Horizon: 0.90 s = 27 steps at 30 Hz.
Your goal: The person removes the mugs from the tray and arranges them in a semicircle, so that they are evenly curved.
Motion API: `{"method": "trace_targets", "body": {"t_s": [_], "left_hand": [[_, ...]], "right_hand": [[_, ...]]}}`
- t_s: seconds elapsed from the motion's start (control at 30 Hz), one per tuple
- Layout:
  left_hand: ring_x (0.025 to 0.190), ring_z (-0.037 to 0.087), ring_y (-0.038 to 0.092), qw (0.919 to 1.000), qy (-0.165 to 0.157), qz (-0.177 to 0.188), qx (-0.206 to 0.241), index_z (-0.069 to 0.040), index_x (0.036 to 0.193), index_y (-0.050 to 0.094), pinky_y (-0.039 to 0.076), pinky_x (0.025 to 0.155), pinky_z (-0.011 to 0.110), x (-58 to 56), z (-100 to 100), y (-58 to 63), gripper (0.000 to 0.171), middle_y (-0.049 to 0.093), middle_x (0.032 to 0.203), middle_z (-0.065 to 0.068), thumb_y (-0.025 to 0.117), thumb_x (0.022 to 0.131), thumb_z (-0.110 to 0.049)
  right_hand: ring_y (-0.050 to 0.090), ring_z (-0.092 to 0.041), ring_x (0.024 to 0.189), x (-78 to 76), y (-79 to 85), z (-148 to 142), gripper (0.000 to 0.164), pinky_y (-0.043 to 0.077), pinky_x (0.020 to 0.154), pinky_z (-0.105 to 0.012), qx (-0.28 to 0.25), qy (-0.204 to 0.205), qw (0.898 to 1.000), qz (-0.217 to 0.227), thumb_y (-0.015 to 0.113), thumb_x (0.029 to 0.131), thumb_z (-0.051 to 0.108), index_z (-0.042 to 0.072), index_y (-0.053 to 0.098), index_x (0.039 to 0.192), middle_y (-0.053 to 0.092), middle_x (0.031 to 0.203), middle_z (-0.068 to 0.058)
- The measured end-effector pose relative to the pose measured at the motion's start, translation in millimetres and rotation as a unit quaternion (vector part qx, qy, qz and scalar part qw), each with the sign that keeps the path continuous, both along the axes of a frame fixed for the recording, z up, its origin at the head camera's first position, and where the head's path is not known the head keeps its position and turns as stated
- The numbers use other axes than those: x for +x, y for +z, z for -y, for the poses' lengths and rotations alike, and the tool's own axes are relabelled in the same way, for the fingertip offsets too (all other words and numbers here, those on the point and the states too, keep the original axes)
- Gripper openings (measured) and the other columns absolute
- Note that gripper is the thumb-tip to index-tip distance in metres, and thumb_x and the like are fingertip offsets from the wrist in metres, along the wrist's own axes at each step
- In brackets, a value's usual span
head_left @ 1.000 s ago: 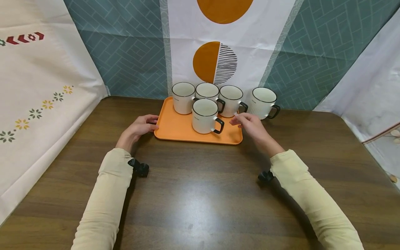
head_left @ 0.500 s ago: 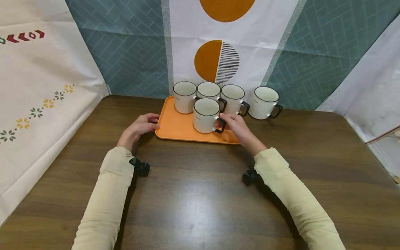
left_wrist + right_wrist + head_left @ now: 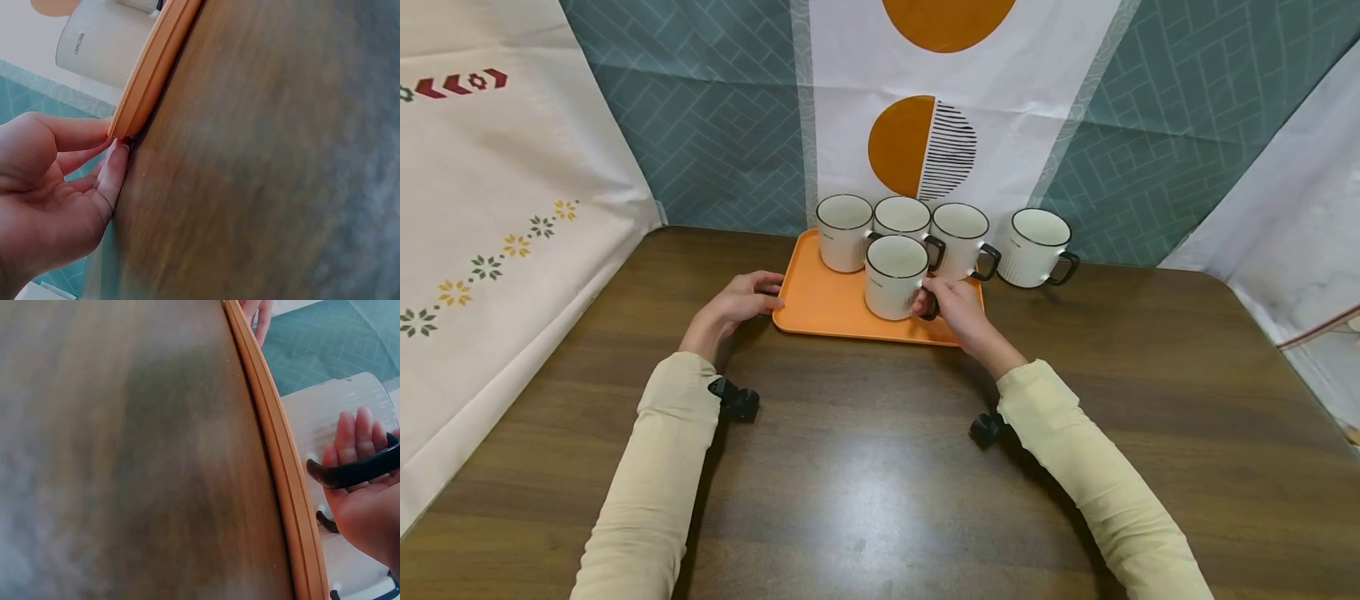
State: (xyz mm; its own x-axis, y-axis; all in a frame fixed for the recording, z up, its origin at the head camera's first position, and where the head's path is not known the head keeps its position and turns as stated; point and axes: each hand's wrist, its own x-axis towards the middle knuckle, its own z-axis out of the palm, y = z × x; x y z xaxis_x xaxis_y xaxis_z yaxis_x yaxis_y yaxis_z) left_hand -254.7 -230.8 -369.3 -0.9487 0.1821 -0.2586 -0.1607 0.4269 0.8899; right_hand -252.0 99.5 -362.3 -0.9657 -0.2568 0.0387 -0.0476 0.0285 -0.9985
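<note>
While the left hand pinches the rim of the orange tray at its 9 o'clock side, the right hand grips the handle of the front mug. Left wrist view: fingers and thumb meet at a tray corner, one digit against the rim, another low by the underside. Right wrist view: fingers pass through the dark loop, tips near the mug's side.

Front mug upright, near the tray's middle, handle toward 4 o'clock. White, dark rim, small lettering on the side.

Three like mugs stand along the far side of the tray — the left back mug at 11 o'clock, the middle back mug at 12, partly hidden by the front one, and the right back mug at 1 to 2. Close together; cannot tell whether they touch. A fifth mug stands off the tray at 2 o'clock, upright on the brown table, handle toward 4.

Both sleeves pale yellow, a black device by each cuff. Teal cloth hangs beyond the table at 12, its white panel bearing orange circles. White cloth with small flowers, 10 o'clock.
</note>
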Motion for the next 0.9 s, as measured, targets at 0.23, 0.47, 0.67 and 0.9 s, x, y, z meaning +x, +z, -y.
{"method": "trace_targets", "body": {"t_s": [0.23, 0.47, 0.67, 0.9], "left_hand": [[0.122, 0.035, 0.043, 1.0, 0.003, 0.003, 0.006, 0.004, 0.147, 0.03, 0.037, 0.105, 0.045, 2.0, 3, -1.8, 0.056, 0.038, 0.141, 0.026, 0.053, 0.096, -0.001], [0.124, 0.036, 0.042, 0.9998, 0.008, 0.011, 0.016, 0.005, 0.147, 0.028, 0.036, 0.105, 0.045, 6.2, 5, -4.8, 0.057, 0.036, 0.142, 0.026, 0.052, 0.097, -0.001], [0.123, 0.036, 0.042, 0.9999, 0.004, 0.005, 0.016, 0.005, 0.147, 0.028, 0.037, 0.104, 0.045, 7.5, 6, -5.9, 0.056, 0.036, 0.142, 0.027, 0.052, 0.097, -0.001], [0.124, 0.036, 0.041, 0.9999, -0.002, 0.006, 0.008, 0.004, 0.147, 0.03, 0.035, 0.106, 0.045, 1.8, 2, -0.8, 0.056, 0.037, 0.141, 0.026, 0.052, 0.096, -0.002]], "right_hand": [[0.044, -0.013, 0.061, 0.9, -1.0, -1, 0.037, 0.044, 0.063, -0.025, 0.054, 0.006, 0.998, -0.035, 0.041, 0.104, 0.019, -0.008, 0.053, 0.081, 0.048, 0.067, -0.005], [0.032, -0.014, 0.059, -0.7, -1.3, -6, 0.04, 0.037, 0.067, -0.031, 0.049, 0.022, 0.999, -0.011, 0.037, 0.106, 0.023, -0.006, 0.046, 0.08, 0.03, 0.061, -0.002], [0.03, -0.015, 0.059, 0.7, -0.8, -14, 0.038, 0.035, 0.069, -0.032, 0.033, 0.035, 0.999, 0.01, 0.04, 0.105, 0.024, -0.001, 0.045, 0.078, 0.03, 0.06, -0.001], [0.036, -0.017, 0.062, 3.8, 1.5, -23, 0.036, 0.045, 0.07, -0.029, 0.09, 0.028, 0.995, -0.019, 0.038, 0.105, 0.021, -0.003, 0.045, 0.08, 0.032, 0.062, -0.003]]}}
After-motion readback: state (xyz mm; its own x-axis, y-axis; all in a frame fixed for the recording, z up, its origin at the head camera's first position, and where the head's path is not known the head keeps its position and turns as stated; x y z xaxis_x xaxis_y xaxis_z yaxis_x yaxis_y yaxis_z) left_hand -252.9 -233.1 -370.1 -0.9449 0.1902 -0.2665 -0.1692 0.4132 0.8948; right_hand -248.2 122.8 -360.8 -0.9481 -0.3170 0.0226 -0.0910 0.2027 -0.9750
